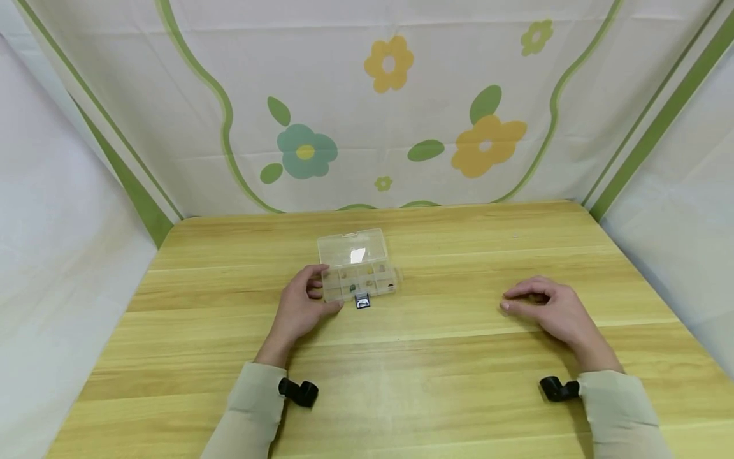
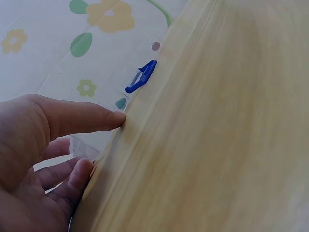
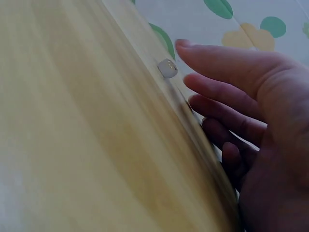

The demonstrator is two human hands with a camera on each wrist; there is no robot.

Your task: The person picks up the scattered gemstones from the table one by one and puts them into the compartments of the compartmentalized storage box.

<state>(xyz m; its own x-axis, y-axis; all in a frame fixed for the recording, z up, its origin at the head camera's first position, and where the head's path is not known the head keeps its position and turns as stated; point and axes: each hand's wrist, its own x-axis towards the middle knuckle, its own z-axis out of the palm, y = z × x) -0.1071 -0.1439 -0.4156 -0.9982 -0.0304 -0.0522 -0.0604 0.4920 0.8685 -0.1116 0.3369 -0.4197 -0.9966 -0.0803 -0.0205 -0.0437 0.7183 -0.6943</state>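
Note:
A clear plastic compartment box (image 1: 332, 292) lies on the table with its lid (image 1: 335, 250) swung back. My left hand (image 1: 301, 303) grips the box's left end, thumb at the front corner and fingers along the far side. Small coloured pieces sit in several compartments, among them a green one (image 2: 120, 103). At the box's front edge is a blue clip-like piece (image 2: 144, 77). My right hand (image 1: 553, 309) is over the table at the right, fingers loosely bent. Just beyond its fingertips a small whitish bead (image 3: 168, 68) rests on the wood, apart from them.
The wooden table (image 1: 401, 395) reaches back to a white cloth (image 1: 344, 83) printed with flowers. White cloth also hangs at both sides. Each sleeve cuff carries a black wrist camera, the left one (image 1: 299, 393) and the right one (image 1: 556, 389).

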